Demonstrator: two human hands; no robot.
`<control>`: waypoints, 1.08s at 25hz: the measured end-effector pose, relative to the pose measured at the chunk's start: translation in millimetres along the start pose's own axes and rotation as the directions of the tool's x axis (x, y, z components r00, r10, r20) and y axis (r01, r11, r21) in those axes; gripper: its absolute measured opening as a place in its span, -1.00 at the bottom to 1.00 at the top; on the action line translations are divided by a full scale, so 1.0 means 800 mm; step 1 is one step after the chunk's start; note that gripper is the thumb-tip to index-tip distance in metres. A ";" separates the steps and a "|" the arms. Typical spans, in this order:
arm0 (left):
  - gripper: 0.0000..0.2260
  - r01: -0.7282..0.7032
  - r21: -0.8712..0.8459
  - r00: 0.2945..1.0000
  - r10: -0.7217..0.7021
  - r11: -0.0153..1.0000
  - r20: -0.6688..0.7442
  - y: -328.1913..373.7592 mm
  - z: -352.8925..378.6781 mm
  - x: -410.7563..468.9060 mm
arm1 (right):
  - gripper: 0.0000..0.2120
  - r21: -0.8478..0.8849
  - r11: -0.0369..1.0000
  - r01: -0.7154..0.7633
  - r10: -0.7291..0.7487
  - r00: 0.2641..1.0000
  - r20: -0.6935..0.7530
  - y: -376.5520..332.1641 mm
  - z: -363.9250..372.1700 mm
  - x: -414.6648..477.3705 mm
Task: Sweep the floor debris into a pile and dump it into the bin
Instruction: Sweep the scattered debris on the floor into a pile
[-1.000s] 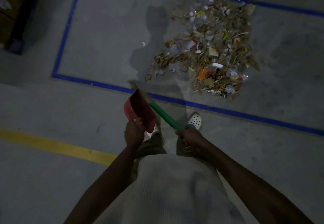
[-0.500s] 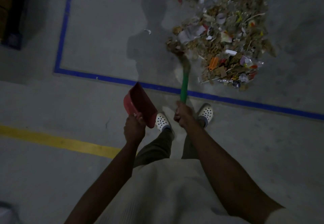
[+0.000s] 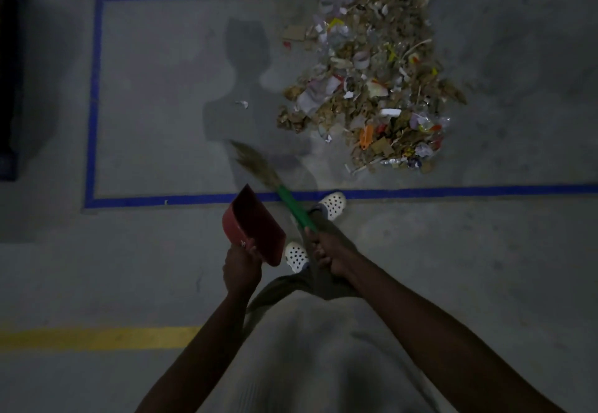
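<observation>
A wide pile of debris (image 3: 372, 82), paper scraps, cardboard bits and plastic, lies on the grey floor inside a blue taped rectangle. My right hand (image 3: 326, 250) grips the green handle of a short broom (image 3: 293, 207). Its straw bristles (image 3: 255, 163) point up and left, over the floor left of the pile and apart from it. My left hand (image 3: 241, 267) grips the handle of a red dustpan (image 3: 254, 226), held up in the air in front of me, tilted on edge. One stray white scrap (image 3: 242, 104) lies left of the pile.
Blue tape (image 3: 181, 199) marks the rectangle's near side just ahead of my white clogs (image 3: 331, 204). A yellow line (image 3: 97, 338) crosses the floor at lower left. A dark object (image 3: 9, 89) stands at the far left edge. No bin is visible.
The broom swung from the pile's left edge back toward the left, bristles now off the debris. The view shifted, so the pile sits lower in view. The dustpan stays raised in my left hand.
</observation>
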State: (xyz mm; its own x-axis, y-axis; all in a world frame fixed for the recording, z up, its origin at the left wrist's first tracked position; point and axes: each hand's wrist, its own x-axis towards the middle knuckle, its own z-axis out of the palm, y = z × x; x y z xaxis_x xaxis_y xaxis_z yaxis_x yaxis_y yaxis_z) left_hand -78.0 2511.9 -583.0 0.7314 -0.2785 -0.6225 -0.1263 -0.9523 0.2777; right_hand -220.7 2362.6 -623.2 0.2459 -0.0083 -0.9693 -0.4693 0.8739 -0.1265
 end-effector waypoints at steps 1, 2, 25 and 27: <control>-0.76 -0.002 0.036 1.000 0.002 0.999 -0.001 0.011 -0.003 0.008 | -0.63 0.035 0.999 0.020 -0.019 1.000 -0.010 -0.011 -0.004 0.019; -0.80 -0.002 0.066 1.000 0.003 0.998 -0.009 0.022 -0.008 0.017 | -0.66 0.076 0.997 0.033 -0.031 0.999 -0.028 -0.024 -0.009 0.037; -0.75 0.017 0.098 0.997 -0.009 0.995 -0.081 0.194 -0.119 0.215 | -0.57 0.263 0.965 -0.010 0.009 1.000 0.007 -0.258 0.084 0.050; -0.78 0.003 0.124 0.998 0.004 0.992 -0.061 0.193 -0.122 0.219 | -0.48 0.403 0.913 -0.059 0.071 0.997 -0.014 -0.242 0.043 0.128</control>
State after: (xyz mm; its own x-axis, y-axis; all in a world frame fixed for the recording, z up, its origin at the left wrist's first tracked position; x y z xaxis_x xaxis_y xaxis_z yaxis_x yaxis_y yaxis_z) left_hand 96.1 2328.5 -578.3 0.7704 -0.2744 -0.5755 -0.2061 -0.9614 0.1825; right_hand -75.5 2209.6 -691.0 0.2003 0.0470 -0.9786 -0.1012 0.9945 0.0270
